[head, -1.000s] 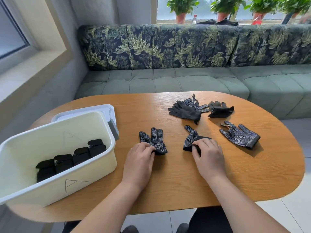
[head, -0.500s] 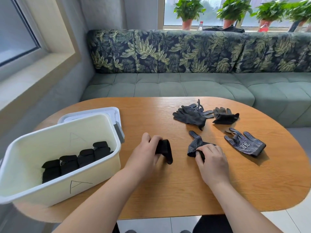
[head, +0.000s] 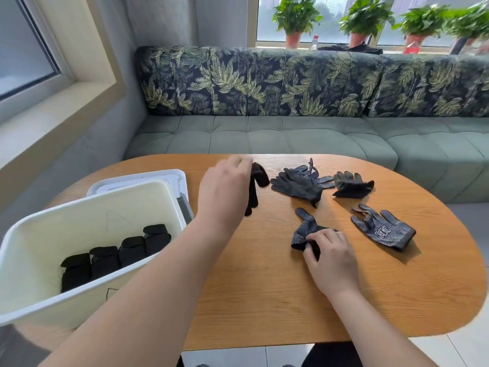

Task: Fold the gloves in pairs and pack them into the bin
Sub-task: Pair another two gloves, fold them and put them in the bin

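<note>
Left hand (head: 225,192) grips dangling glove (head: 258,181) centre-frame, right hand (head: 332,260) pinches second glove (head: 303,229) lower right; I fear the limp one slips free.

An oval wooden desk (head: 264,300) stands before a green tufted sofa (head: 291,133) with leaf-print back cushions (head: 264,80). Potted plants (head: 295,19) and a clear plastic bottle (head: 313,43) line the windowsill (head: 267,46) behind. Pale floor tiles (head: 449,350) show below.

bin (head: 87,207) left on table (head: 264,300) | folded pairs (head: 116,255) inside | loose gloves (head: 381,229) right
</note>
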`<state>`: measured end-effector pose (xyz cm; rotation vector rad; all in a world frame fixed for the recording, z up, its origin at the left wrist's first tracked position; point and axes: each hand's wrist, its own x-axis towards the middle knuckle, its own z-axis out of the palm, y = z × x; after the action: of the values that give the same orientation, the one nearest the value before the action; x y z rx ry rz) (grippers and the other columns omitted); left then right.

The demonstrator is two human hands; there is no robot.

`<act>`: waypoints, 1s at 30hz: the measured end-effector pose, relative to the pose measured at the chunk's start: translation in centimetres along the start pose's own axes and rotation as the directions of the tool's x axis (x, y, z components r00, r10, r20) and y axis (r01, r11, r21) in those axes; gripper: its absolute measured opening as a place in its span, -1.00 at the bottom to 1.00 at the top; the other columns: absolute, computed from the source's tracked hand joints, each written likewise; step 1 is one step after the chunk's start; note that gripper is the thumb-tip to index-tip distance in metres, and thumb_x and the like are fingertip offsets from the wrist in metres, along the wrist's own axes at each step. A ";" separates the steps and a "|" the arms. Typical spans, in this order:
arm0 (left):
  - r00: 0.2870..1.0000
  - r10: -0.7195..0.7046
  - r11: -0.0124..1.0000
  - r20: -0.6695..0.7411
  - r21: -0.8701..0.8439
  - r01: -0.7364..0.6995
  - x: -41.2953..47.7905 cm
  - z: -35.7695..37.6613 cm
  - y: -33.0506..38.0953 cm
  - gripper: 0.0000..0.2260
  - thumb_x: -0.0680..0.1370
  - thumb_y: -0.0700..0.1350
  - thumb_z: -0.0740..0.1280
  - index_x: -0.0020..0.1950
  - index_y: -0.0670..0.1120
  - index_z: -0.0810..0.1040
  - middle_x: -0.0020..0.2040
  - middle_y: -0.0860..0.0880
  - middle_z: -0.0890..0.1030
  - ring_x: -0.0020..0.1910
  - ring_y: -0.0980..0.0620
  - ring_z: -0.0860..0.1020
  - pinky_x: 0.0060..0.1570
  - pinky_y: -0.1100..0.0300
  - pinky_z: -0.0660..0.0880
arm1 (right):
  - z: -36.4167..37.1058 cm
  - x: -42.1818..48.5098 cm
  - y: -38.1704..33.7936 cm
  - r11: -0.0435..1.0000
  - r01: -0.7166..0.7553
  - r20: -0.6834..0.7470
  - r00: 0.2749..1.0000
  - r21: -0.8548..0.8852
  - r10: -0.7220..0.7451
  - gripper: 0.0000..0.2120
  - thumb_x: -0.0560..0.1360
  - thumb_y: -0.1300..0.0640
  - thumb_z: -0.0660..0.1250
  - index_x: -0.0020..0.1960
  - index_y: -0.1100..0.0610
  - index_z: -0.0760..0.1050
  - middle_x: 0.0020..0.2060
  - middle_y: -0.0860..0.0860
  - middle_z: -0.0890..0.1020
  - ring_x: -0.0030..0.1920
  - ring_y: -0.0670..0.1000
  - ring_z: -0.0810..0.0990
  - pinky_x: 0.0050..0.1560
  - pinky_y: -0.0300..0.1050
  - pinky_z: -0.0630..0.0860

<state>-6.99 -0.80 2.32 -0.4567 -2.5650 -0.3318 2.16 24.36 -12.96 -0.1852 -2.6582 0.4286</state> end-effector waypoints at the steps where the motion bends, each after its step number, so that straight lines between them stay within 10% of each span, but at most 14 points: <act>1: 0.996 0.069 0.998 -0.050 0.013 -0.068 -0.1 0.4 -0.2 -0.66 0.50 -0.35 0.44 0.25 -0.10 0.63 0.07 -0.08 0.66 -0.08 -0.17 0.61 -0.11 -0.05 0.56 | -0.1 0.0 -0.1 1.000 -0.005 0.013 1.000 -0.001 0.005 -0.77 0.54 0.00 0.43 0.18 0.00 0.67 0.07 -0.10 0.63 0.18 0.03 0.52 0.16 0.06 0.53; 9: 0.888 0.084 0.991 0.452 -0.135 -0.025 -10.0 8.1 -0.3 -0.59 0.71 -0.06 0.29 0.57 -0.01 0.47 0.60 -0.04 0.43 0.59 -0.10 0.36 0.53 0.01 0.37 | -0.9 -0.2 -0.8 0.997 0.044 0.068 0.997 -0.063 -0.040 -0.51 0.51 -0.41 0.35 0.27 -0.12 0.64 0.14 -0.14 0.54 0.25 0.00 0.46 0.21 0.07 0.52; 14: 0.928 0.061 0.995 0.368 -0.101 -0.026 -13.1 10.5 -0.5 -0.51 0.53 -0.08 0.49 0.47 -0.03 0.59 0.50 -0.11 0.55 0.51 -0.20 0.48 0.51 -0.12 0.43 | -0.7 0.0 -0.9 0.997 0.016 0.073 0.997 -0.073 -0.011 -0.65 0.56 -0.21 0.41 0.26 -0.09 0.67 0.16 -0.13 0.57 0.25 -0.02 0.48 0.23 0.04 0.52; 30: 0.937 -0.058 0.992 0.345 -0.084 0.093 -13.5 10.2 -0.3 -0.43 0.64 0.14 0.05 0.62 0.03 0.41 0.67 -0.03 0.32 0.69 -0.05 0.16 0.68 -0.06 0.05 | 0.4 2.6 -0.7 0.975 -0.153 0.106 0.980 -0.164 0.171 -0.66 0.65 0.04 0.32 0.40 0.00 0.62 0.43 0.00 0.55 0.44 0.10 0.48 0.48 0.14 0.39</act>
<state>-0.59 -1.27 -13.39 -0.4891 -2.9214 -0.4422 -0.41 24.09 -12.06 -0.4404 -2.8063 0.2906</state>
